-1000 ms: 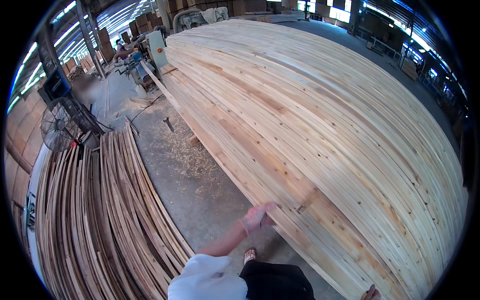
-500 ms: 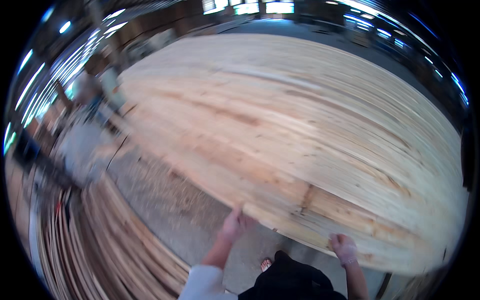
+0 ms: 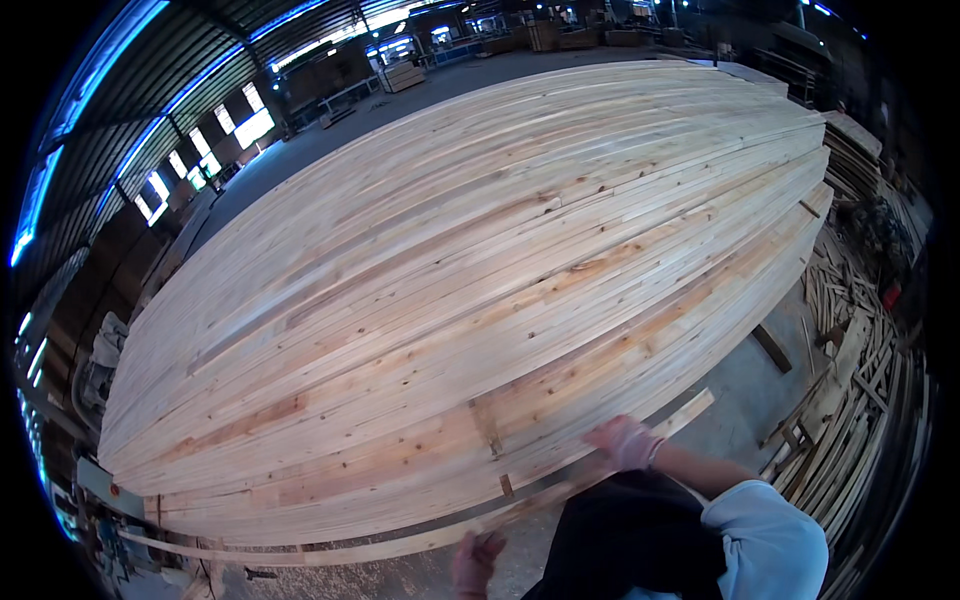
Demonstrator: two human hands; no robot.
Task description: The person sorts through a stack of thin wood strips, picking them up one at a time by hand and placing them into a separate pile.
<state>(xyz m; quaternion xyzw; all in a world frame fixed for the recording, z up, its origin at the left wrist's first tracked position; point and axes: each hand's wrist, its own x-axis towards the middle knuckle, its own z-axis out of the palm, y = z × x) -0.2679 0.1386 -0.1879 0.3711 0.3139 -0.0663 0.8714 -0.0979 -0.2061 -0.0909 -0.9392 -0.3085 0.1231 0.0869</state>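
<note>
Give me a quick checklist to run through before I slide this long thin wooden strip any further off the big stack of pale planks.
1. Right hand on the long thin wooden strip: ok, it rests on the strip's upper end.
2. Left hand on the strip: cannot tell, it is beside the strip but blurred at the frame edge.
3. Strip free of the big stack of pale planks: ok, it lies along the near edge.
4. Strip's far left end: ok, it juts past the stack corner.
5. Loose offcuts piled on the floor at the right: not ok, clutter close to the stack.
</note>
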